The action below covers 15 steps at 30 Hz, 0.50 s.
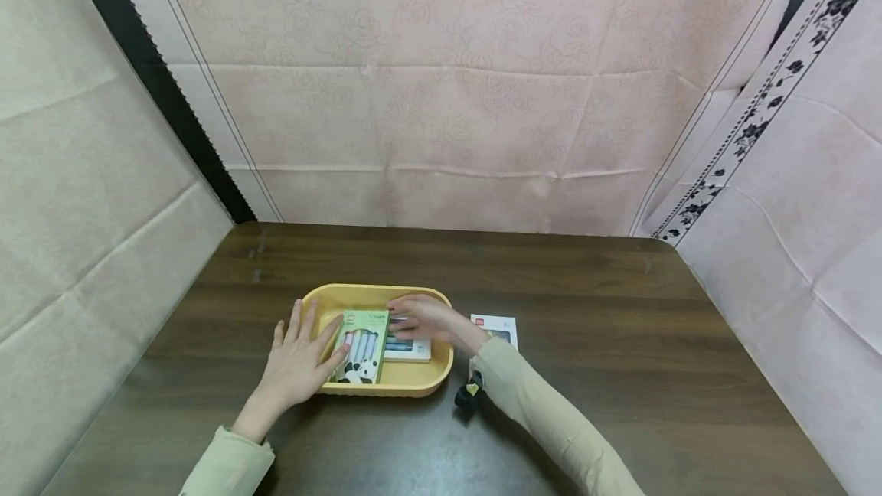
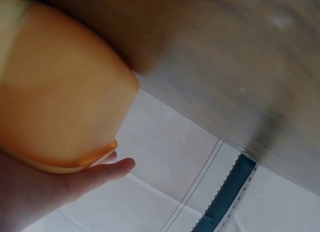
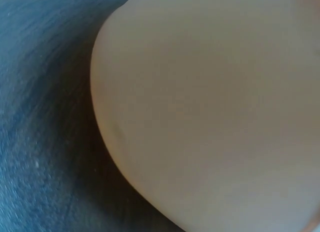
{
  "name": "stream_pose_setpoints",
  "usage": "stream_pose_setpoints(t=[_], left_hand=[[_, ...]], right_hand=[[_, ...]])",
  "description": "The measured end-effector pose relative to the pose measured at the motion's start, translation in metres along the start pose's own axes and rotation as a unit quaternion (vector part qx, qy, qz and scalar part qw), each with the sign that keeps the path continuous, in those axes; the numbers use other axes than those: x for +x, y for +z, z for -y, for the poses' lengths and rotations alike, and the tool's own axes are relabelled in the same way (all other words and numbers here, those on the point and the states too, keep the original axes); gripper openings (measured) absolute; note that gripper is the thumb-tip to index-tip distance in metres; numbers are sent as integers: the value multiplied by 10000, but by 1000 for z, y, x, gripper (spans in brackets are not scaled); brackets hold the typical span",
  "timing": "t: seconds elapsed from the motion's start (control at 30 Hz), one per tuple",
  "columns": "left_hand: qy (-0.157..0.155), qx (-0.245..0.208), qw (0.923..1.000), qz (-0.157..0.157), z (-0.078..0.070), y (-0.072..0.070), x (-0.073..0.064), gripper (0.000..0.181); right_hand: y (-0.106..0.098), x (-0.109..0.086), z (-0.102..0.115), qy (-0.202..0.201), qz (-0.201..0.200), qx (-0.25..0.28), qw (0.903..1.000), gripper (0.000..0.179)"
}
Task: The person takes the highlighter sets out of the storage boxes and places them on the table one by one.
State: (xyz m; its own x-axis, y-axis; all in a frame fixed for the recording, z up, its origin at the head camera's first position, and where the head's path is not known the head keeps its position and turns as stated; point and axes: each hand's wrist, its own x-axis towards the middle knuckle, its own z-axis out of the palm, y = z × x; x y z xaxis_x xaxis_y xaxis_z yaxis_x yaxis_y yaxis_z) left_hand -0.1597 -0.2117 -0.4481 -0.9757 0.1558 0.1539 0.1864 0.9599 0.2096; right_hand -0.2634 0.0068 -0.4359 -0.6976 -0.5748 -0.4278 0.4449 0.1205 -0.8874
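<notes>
A yellow tray (image 1: 416,389) lies on the table, holding a green box (image 1: 365,343) with pens and pandas printed on it. Beside that box in the tray is a white box (image 1: 416,353), partly covered by my right hand (image 1: 429,318). The right hand reaches over the tray's right rim, its fingers pointing left near the edge where the two boxes meet. My left hand (image 1: 298,362) lies spread across the left rim, with the thumb over the green box. In the left wrist view, the left hand (image 2: 55,192) is against the tray's rim (image 2: 95,159).
Another white box (image 1: 498,325) lies right of the tray, partly hidden by the right sleeve. A black strap-like object (image 1: 470,395) hangs at the right wrist. The brown wooden table (image 1: 586,343) meets pale cloth hangings (image 1: 448,121) at its back and sides.
</notes>
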Motion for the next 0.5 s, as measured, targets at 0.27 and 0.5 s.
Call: stream_pose_setpoints(t=[0.27,0.5], left_hand=[[-27,-10,10000,11,0,0,0,61],[-24,-37,10000,23,0,-1,-1,62]], right_hand=[[3,-3,1,76,-94,-2,9999,38],[3,-4,1,62,-115,-88,9999,37]])
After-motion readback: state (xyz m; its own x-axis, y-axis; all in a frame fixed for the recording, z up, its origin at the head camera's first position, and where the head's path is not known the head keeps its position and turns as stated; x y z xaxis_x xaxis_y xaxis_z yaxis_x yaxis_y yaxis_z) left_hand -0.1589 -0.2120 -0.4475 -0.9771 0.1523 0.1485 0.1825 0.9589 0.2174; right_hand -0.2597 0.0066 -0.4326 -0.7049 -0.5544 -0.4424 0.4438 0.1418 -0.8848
